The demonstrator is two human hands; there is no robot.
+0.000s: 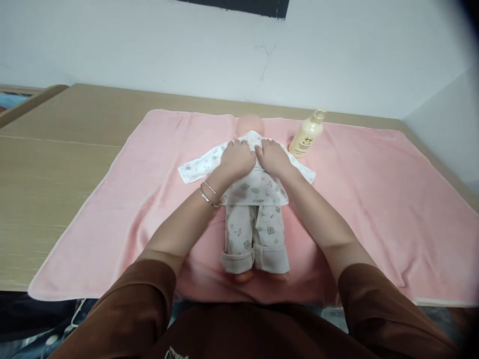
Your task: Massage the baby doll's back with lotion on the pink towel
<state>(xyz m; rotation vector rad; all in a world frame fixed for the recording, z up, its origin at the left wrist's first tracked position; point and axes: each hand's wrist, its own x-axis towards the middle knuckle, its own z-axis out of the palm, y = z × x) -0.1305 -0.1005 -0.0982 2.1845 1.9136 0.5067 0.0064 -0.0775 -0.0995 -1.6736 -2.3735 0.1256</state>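
A baby doll lies stretched out with its head away from me; no face shows on the smooth head. It wears a white printed shirt and matching pants with rolled cuffs. My left hand rests on the left side of the shirt's upper part, fingers pointing toward the head. On the other side, my right hand lies on the shirt in the same way, the thumbs close together. Both hands appear open, though the fingertips are partly hidden. The shirt's sleeves spread outward, and small creases show between my hands.
A pink blanket lies under the doll on a wooden table. To the right of the doll's head stands a pale yellow pump bottle, looking tilted. Behind the table is a white wall.
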